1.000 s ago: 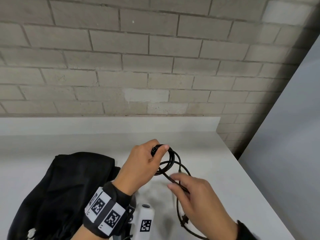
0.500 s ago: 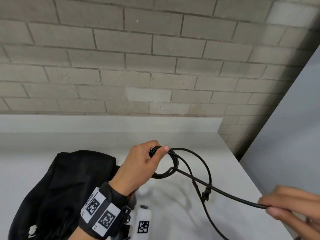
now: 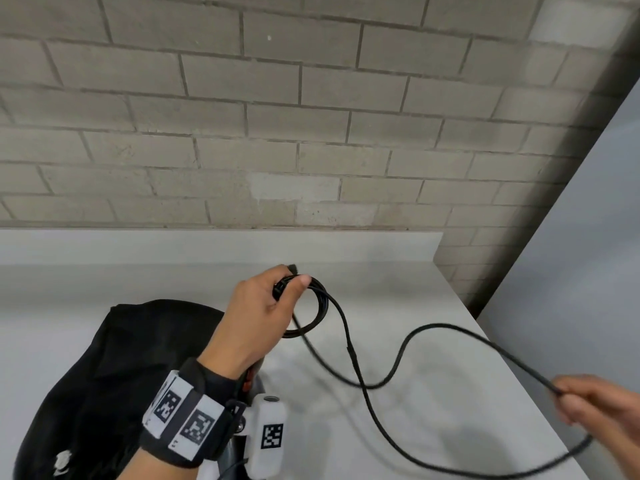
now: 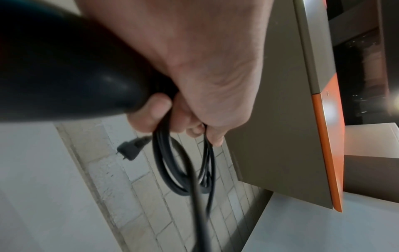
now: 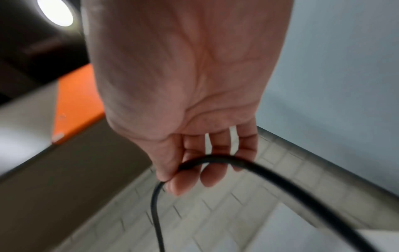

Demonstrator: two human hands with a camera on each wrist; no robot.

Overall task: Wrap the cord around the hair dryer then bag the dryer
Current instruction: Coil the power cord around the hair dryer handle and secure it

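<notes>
My left hand point(image 3: 291, 284) grips the black hair dryer point(image 4: 64, 68) by its handle, together with a small coil of its black cord point(image 3: 313, 308). In the left wrist view the coil point(image 4: 172, 170) hangs below the fingers and the plug point(image 4: 131, 149) sticks out beside it. From the coil the loose cord point(image 3: 408, 348) sags in a wave over the table to my right hand point(image 3: 562, 393) at the lower right. That hand pinches the cord point(image 5: 237, 162) between thumb and forefinger. The black bag point(image 3: 104, 375) lies slumped at the lower left, beside my left wrist.
The white table point(image 3: 433, 306) ends against a brick wall point(image 3: 311, 133) at the back. Its right edge runs beside a grey panel point(image 3: 571, 289). More cord loops near the table's front right corner point(image 3: 554, 460).
My right hand has slid from beside the coil out along the cord to the lower right. The cord was pulled taut half a second ago and now hangs slack in a wave.
</notes>
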